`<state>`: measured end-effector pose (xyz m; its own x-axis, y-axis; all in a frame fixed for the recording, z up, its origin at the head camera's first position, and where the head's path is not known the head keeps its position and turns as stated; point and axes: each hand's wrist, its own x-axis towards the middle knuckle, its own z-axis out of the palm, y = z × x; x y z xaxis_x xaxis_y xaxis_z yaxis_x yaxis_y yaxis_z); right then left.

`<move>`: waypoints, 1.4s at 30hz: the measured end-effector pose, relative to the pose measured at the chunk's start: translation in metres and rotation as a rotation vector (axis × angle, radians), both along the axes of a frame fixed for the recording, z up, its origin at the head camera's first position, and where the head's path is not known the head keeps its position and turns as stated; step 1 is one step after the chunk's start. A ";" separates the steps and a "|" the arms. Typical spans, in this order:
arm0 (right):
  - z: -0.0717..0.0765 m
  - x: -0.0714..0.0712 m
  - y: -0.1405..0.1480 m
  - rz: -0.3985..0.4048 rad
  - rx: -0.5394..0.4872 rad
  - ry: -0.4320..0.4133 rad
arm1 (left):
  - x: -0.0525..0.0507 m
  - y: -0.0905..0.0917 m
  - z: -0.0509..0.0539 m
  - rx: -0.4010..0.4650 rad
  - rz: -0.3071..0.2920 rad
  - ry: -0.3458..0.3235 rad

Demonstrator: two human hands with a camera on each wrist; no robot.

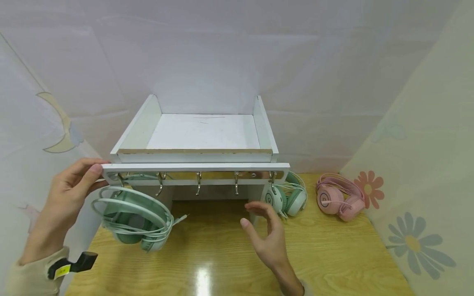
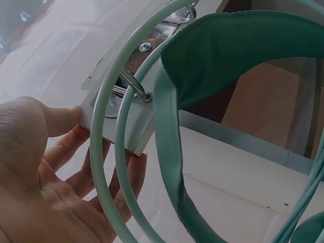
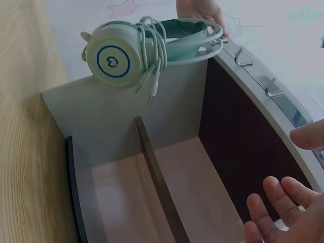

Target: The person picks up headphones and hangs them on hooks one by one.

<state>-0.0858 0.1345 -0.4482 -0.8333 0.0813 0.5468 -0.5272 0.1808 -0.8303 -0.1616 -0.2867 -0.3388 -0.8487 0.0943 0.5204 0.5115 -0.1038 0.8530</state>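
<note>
My left hand pinches the left end of a white hook rail on the front of a white shelf unit; the left wrist view shows the thumb on one face and fingers behind. Green headphones hang from the leftmost hook by their headband, the cable wound around them. In the right wrist view, a white ear cup and loose plugs face the camera. My right hand is held below the rail's right part, fingers spread and gently bent, holding nothing.
Another green and white pair of headphones lies on the wooden table right of the shelf unit. Farther right are pink headphones. An open-topped white tray forms the unit's top. Patterned cloth walls enclose the table.
</note>
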 end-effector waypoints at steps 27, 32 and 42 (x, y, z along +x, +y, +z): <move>-0.014 -0.038 0.055 -0.177 -0.033 -0.025 | -0.003 0.003 -0.004 0.037 0.017 -0.014; -0.016 -0.049 0.066 -0.217 -0.028 -0.109 | -0.003 0.002 -0.004 0.037 0.027 -0.008; -0.025 -0.074 0.084 -0.311 0.026 -0.204 | -0.002 0.002 -0.004 0.032 0.027 -0.007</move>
